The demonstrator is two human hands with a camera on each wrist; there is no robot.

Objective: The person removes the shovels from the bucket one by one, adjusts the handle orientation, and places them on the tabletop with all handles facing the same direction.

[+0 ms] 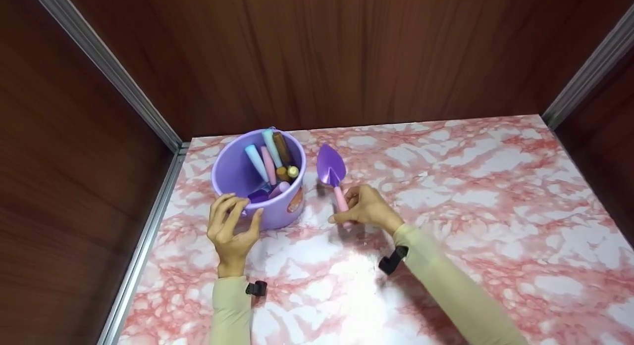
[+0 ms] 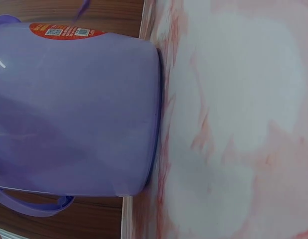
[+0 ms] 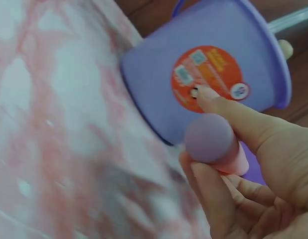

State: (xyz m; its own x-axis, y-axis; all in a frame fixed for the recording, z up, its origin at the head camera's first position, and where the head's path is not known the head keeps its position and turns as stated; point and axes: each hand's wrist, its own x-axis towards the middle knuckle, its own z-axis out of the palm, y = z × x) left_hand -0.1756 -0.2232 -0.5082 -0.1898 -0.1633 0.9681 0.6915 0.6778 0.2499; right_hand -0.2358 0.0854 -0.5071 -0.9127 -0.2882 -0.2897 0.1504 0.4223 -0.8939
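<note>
My right hand pinches the pink handle of a toy hand trowel with a purple blade, to the right of a purple bucket. In the right wrist view, the handle's rounded end sits between thumb and fingers, and the blade is mostly hidden. At the bucket's near-left rim, my left hand has its fingers bent over the edge and its thumb against the outside. The left wrist view shows the bucket's side but not the hand. Inside the bucket stand several tools with blue, pink and brown handles.
The bucket stands on a table with a red-and-white marbled top. A brown wooden panel rises behind it, and another borders the left side. Metal rails run along the edges. An orange label is stuck on the bucket.
</note>
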